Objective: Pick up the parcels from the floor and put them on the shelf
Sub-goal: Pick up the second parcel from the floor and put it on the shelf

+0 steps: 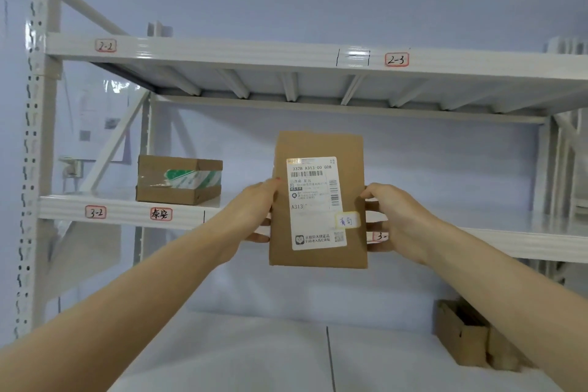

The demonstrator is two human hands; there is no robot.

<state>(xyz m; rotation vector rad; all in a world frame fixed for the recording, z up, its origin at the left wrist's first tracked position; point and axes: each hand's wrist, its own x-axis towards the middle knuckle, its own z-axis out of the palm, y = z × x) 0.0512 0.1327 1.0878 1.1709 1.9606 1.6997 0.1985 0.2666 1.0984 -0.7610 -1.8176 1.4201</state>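
Note:
A flat brown cardboard parcel (pixel 318 143) with a white shipping label and a small yellow sticker is held upright in front of the white metal shelf (pixel 127 210). My left hand (pixel 254 210) grips its left edge and my right hand (pixel 394 216) grips its right edge. The parcel hangs in the air before the middle shelf board marked 3-2, not resting on it. A second brown parcel (pixel 178 178) with green-and-white tape lies on that same board to the left.
The upper shelf board (pixel 222 51) carries labels 2-2 and 2-3. A perforated upright post (pixel 31 137) stands at the left. On the lowest board at the right sits an open brown carton (pixel 461 334). A wall lies behind the shelf.

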